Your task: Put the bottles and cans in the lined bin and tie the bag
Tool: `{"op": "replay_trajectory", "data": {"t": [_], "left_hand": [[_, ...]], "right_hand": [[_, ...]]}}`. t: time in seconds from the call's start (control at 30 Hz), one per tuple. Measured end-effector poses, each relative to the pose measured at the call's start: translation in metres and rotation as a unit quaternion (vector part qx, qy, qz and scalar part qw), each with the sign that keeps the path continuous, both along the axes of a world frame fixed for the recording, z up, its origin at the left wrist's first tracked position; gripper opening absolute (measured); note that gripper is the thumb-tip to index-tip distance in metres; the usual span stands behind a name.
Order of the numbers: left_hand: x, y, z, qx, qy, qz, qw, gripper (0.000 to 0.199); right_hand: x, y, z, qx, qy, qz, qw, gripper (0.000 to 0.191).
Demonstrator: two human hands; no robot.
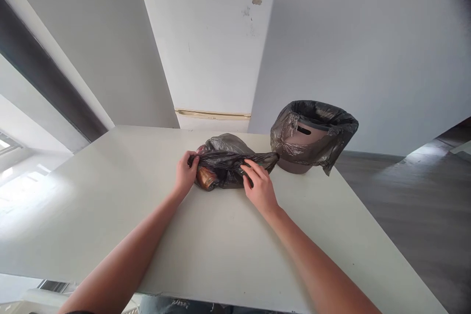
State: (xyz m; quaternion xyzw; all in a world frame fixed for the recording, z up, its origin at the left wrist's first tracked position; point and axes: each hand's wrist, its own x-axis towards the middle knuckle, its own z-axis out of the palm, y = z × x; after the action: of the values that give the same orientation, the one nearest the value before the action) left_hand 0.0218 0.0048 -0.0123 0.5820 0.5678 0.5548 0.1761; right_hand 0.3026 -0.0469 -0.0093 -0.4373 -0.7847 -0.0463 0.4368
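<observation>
A filled black plastic garbage bag (228, 143) lies on the white table (206, 245) in front of me. Its mouth is gathered into a long fold running left to right. My left hand (187, 170) pinches the left end of that fold. On the fold's right part rests my right hand (259, 184), fingers spread and touching the plastic. Through the thin film an orange-brown item (206, 177) shows at the lower left; its kind I cannot make out. The rest of the contents is hidden by the bag.
To the right stands a pinkish-brown trash can (312, 138), lined with a black bag (333, 149) folded over its rim, near the table's right edge. A white refrigerator (213, 49) is behind the table. Grey floor (405, 196) lies beyond the right edge.
</observation>
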Motion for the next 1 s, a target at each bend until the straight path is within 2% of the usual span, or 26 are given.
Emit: {"op": "replay_trajectory", "data": {"t": [0.07, 0.17, 0.27, 0.4, 0.47, 0.53, 0.63, 0.73, 0.77, 0.87, 0.9, 0.93, 1.0], "left_hand": [[-0.003, 0.005, -0.004, -0.017, -0.118, -0.002, 0.993, 0.009], [-0.005, 0.009, -0.008, -0.044, -0.266, -0.021, 0.963, 0.013], [-0.006, 0.011, -0.009, -0.077, -0.328, -0.054, 0.940, 0.025], [-0.010, 0.013, -0.006, -0.078, -0.390, -0.055, 0.916, 0.025], [-0.010, 0.012, -0.003, -0.058, -0.410, -0.047, 0.909, 0.025], [-0.009, 0.009, 0.000, -0.029, -0.412, -0.052, 0.909, 0.028], [-0.006, 0.001, 0.006, 0.031, -0.316, -0.041, 0.947, 0.032], [-0.005, -0.009, 0.012, 0.107, -0.150, 0.029, 0.982, 0.023], [-0.005, -0.013, 0.014, 0.136, -0.098, 0.052, 0.984, 0.019], [-0.007, -0.025, 0.020, 0.237, 0.040, 0.082, 0.967, 0.027], [-0.007, -0.028, 0.022, 0.264, 0.084, 0.066, 0.959, 0.026], [-0.006, -0.032, 0.025, 0.277, 0.129, 0.023, 0.952, 0.023], [-0.002, -0.037, 0.031, 0.242, 0.223, -0.121, 0.937, 0.015]], "right_hand": [[-0.004, -0.004, 0.003, 0.003, -0.001, 0.020, 1.000, 0.031], [-0.013, -0.012, 0.006, -0.028, 0.006, 0.073, 0.997, 0.027], [-0.019, -0.022, 0.007, -0.117, 0.031, 0.162, 0.979, 0.024], [-0.020, -0.032, 0.008, -0.224, 0.028, 0.291, 0.930, 0.025], [-0.019, -0.033, 0.009, -0.210, 0.024, 0.275, 0.938, 0.023], [-0.019, -0.029, 0.009, -0.162, 0.028, 0.202, 0.965, 0.020], [-0.019, -0.020, 0.004, -0.134, 0.013, 0.108, 0.985, 0.025], [-0.021, -0.015, -0.005, -0.171, -0.038, 0.078, 0.981, 0.046], [-0.021, -0.015, -0.007, -0.183, -0.044, 0.078, 0.979, 0.046], [-0.020, -0.018, -0.005, -0.179, -0.039, 0.125, 0.975, 0.026], [-0.019, -0.020, -0.002, -0.163, -0.038, 0.153, 0.974, 0.021], [-0.018, -0.022, 0.002, -0.147, -0.041, 0.183, 0.971, 0.020], [-0.016, -0.026, 0.010, -0.123, -0.058, 0.241, 0.961, 0.019]]}}
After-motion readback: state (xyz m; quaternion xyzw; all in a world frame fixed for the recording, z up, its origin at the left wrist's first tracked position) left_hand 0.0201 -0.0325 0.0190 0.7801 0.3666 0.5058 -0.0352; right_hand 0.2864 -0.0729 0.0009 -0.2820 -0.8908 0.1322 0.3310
